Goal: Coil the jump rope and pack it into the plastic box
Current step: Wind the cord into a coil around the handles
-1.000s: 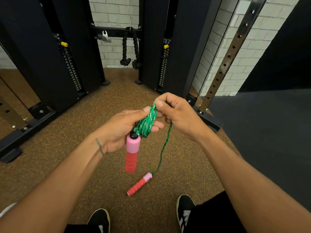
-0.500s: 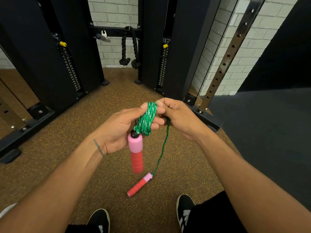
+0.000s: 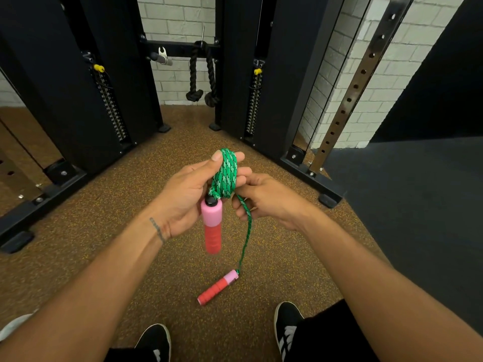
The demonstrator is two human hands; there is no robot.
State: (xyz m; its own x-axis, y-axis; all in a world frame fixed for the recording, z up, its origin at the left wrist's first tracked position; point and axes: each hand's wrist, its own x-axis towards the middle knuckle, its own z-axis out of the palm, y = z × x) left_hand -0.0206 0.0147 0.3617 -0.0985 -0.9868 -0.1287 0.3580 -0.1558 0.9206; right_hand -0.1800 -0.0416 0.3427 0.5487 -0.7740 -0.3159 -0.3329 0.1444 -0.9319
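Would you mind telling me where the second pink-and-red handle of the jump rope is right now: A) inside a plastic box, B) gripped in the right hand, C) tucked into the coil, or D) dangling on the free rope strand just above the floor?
D: the second handle hangs from the loose strand running down from the right hand.

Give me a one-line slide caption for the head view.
Left hand holds the green rope coil; right hand feeds the loose strand.

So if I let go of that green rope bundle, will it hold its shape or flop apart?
Probably flop: the green rope bundle looks soft and braided, kept looped only by the left hand. Its loose tail hangs limp. The dangling handle would likely drag loops open.
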